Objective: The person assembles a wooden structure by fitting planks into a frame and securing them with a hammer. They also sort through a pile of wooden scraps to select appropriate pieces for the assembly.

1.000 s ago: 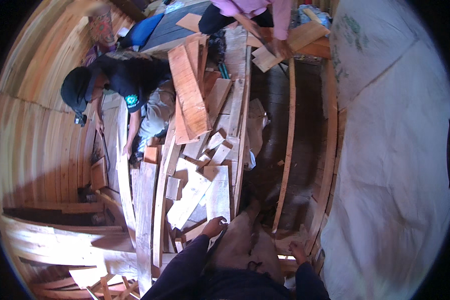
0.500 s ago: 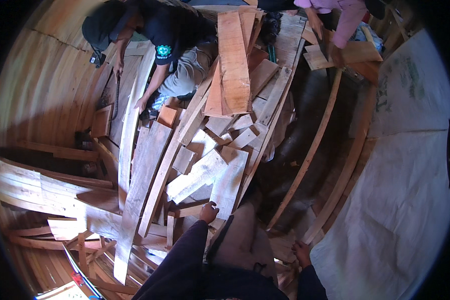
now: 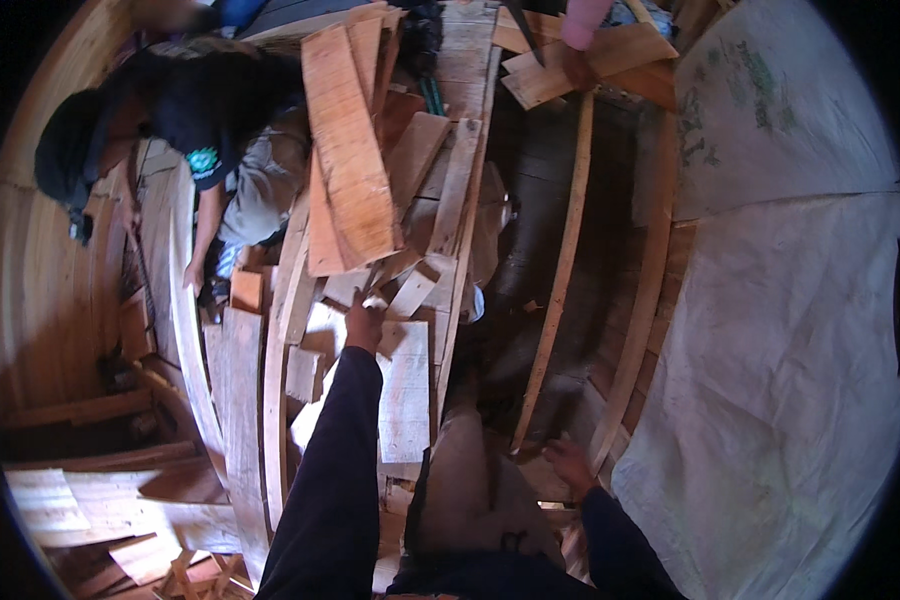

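The left hand was stretched forward, fingers closed on a small pale offcut atop the plank pile. The right hand was braced low on a curved rib, its grip unclear.

1. Left hand: bare, no glove; long dark navy sleeve to the wrist.
2. Right hand: bare; matching dark sleeve.
3. Legs: light tan trousers, faint dark marking.
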